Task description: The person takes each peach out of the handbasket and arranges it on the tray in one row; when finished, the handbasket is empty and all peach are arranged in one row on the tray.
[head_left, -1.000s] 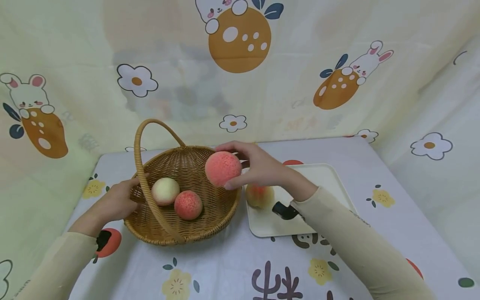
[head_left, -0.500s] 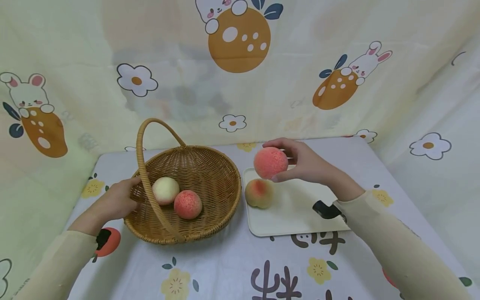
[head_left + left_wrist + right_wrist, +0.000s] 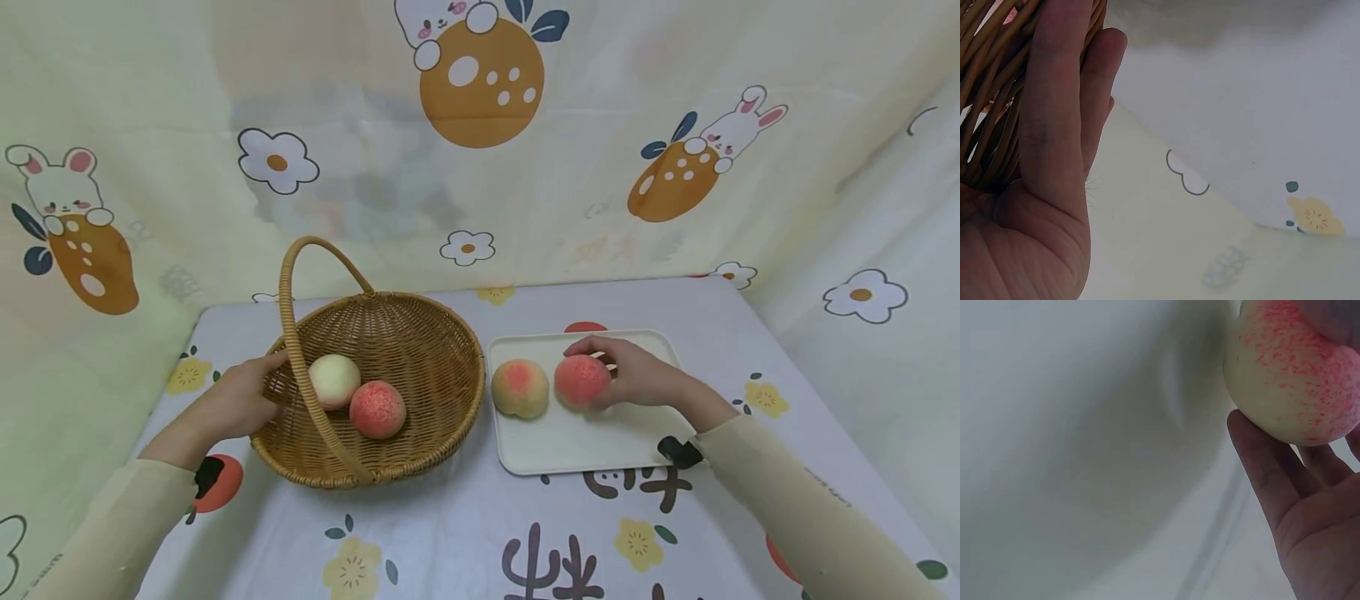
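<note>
My right hand (image 3: 633, 375) holds a pink-red peach (image 3: 581, 382) at the middle of the white tray (image 3: 585, 450). In the right wrist view, fingers and thumb sit around the peach (image 3: 1297, 375), whose underside is pale cream. A yellowish peach with a red patch (image 3: 520, 388) rests at the tray's left end. My left hand (image 3: 236, 400) grips the left rim of the wicker basket (image 3: 427, 333), its fingers against the woven wall (image 3: 991, 94) in the left wrist view. Inside the basket lie a pale cream peach (image 3: 333, 382) and a red speckled peach (image 3: 377, 409), side by side.
The basket's tall arched handle (image 3: 288, 308) rises over its left part. A printed cloth (image 3: 450, 533) covers the table, and patterned curtains (image 3: 360, 100) hang behind it and at both sides. The tray stands just right of the basket.
My right hand has carried the pink-red peach from over the basket's right rim, rightward and down to the tray. My left hand has stayed on the basket's rim.
</note>
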`<act>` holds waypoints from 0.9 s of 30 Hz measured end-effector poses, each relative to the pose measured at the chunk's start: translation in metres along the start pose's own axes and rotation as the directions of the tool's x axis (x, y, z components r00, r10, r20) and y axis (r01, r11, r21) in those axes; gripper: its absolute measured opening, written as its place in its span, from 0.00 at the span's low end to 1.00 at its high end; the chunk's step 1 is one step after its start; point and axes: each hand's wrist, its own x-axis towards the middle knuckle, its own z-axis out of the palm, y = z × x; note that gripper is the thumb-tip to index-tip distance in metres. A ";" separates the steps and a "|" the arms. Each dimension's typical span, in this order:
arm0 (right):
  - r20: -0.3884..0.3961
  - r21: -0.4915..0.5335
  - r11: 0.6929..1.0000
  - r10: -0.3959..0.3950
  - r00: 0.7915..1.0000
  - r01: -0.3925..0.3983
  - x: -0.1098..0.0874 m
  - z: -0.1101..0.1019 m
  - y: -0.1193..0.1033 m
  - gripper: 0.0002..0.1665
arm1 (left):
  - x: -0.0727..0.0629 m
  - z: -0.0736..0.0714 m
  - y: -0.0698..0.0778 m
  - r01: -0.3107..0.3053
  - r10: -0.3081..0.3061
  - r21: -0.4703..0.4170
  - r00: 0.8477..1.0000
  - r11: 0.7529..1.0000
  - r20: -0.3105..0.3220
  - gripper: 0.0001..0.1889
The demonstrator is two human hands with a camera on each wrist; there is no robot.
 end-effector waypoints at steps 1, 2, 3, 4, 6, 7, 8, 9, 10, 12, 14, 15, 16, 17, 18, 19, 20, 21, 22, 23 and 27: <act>-0.004 -0.019 1.000 -0.006 1.000 0.006 0.000 0.002 0.002 0.41 | 0.000 0.000 0.000 0.001 -0.001 0.003 1.000 1.000 0.001 0.45; -0.013 -0.038 0.999 -0.017 1.000 0.016 0.000 0.005 0.003 0.41 | 0.000 0.000 0.000 0.000 0.000 0.005 1.000 1.000 0.001 0.45; -0.024 -0.055 0.998 -0.028 0.999 0.027 0.000 0.007 0.003 0.42 | 0.000 0.000 0.000 0.001 -0.001 0.006 1.000 1.000 0.002 0.44; -0.035 -0.068 0.997 -0.036 0.999 0.034 0.001 0.009 0.003 0.43 | 0.000 0.000 0.001 0.003 -0.003 0.007 1.000 1.000 0.001 0.44; -0.056 -0.080 0.995 -0.059 0.997 0.054 0.001 0.012 0.002 0.43 | 0.000 0.001 0.000 0.006 -0.006 0.008 1.000 1.000 0.000 0.44; -0.063 -0.084 0.995 -0.065 0.996 0.060 0.001 0.014 0.002 0.44 | 0.000 0.001 0.000 0.006 -0.006 0.007 1.000 1.000 0.000 0.44; -0.069 -0.088 0.994 -0.072 0.995 0.066 0.002 0.016 0.001 0.44 | 0.000 0.001 -0.001 0.006 -0.006 0.006 1.000 1.000 0.000 0.44; -0.073 -0.090 0.993 -0.078 0.994 0.071 0.002 0.017 0.001 0.44 | 0.000 0.001 -0.001 0.007 -0.007 0.005 1.000 1.000 0.000 0.44; -0.077 -0.092 0.993 -0.083 0.994 0.076 0.002 0.018 0.001 0.45 | 0.000 0.001 -0.001 0.008 -0.008 0.005 1.000 1.000 0.001 0.44; -0.081 -0.097 0.992 -0.088 0.993 0.080 0.001 0.020 0.001 0.45 | 0.001 0.001 -0.002 0.007 -0.007 0.005 1.000 1.000 0.004 0.44; -0.078 -0.101 0.992 -0.088 0.993 0.080 0.001 0.020 0.001 0.46 | 0.001 0.001 -0.003 0.008 -0.008 0.006 1.000 1.000 0.003 0.44; -0.072 -0.103 0.991 -0.088 0.994 0.080 0.001 0.020 0.000 0.47 | 0.001 0.001 -0.003 0.007 -0.007 0.006 1.000 1.000 0.003 0.44; -0.065 -0.107 0.991 -0.089 0.994 0.082 0.002 0.019 -0.001 0.48 | 0.001 0.001 -0.003 0.004 -0.004 0.006 1.000 1.000 0.003 0.45; -0.058 -0.107 0.990 -0.094 0.994 0.087 0.002 0.018 -0.002 0.50 | 0.001 0.001 -0.003 0.002 -0.002 0.006 1.000 1.000 0.004 0.45; -0.053 -0.104 0.991 -0.096 0.994 0.090 0.003 0.016 -0.005 0.52 | 0.001 0.001 -0.003 -0.003 0.003 0.006 1.000 1.000 0.003 0.45; -0.050 -0.096 0.991 -0.098 0.994 0.092 0.004 0.014 -0.010 0.53 | 0.001 0.001 -0.002 -0.008 0.008 0.005 1.000 1.000 0.002 0.45; -0.050 -0.093 0.991 -0.106 0.993 0.101 0.006 0.011 -0.015 0.55 | 0.001 0.001 -0.002 -0.013 0.013 0.005 1.000 1.000 0.002 0.45; -0.053 -0.088 0.989 -0.120 0.991 0.115 0.009 0.008 -0.023 0.56 | 0.001 0.001 -0.002 -0.020 0.020 0.005 1.000 1.000 0.001 0.45; -0.062 -0.082 0.988 -0.135 0.989 0.130 0.012 0.004 -0.032 0.56 | 0.000 0.001 -0.002 -0.024 0.024 0.006 1.000 1.000 0.000 0.46; -0.072 -0.063 0.988 -0.147 0.987 0.143 0.016 0.001 -0.043 0.56 | 0.000 0.000 -0.002 -0.022 0.022 0.005 1.000 1.000 0.000 0.46; -0.100 0.018 0.975 -0.220 0.970 0.223 0.033 -0.002 -0.089 0.53 | 0.000 -0.001 0.001 -0.014 0.014 0.000 1.000 1.000 0.009 0.45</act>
